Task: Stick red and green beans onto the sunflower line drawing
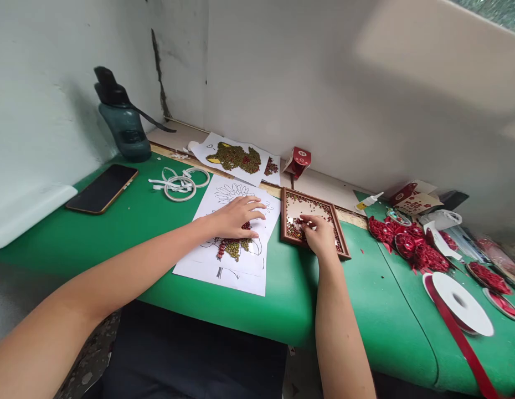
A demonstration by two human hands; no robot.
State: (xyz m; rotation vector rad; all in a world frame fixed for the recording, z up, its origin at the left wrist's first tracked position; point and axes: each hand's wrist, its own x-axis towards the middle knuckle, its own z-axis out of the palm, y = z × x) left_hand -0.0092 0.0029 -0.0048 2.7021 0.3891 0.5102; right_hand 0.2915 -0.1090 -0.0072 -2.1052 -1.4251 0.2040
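Observation:
My left hand (241,216) lies over a white sheet of paper (245,277) with a line-drawn flower, its fingers spread and holding nothing. Partly under that hand, green beans (232,248) and red beans (220,250) cover part of the drawing. To the right is a brown wooden-framed tray (343,235) with mixed red and green beans scattered on its pale bottom. My right hand (318,233) reaches into this tray, thumb and fingers pinched together at a small dark red cluster of beans (299,221). How many beans are between the fingertips is hidden.
Behind are a finished-looking bean picture (236,158) and a small red box (299,161). White tape rings (180,188), a phone (103,188) and a bottle (127,130) stand left. On the right are a glue bottle (369,201), red shreds (427,256) and a ribbon spool (463,302).

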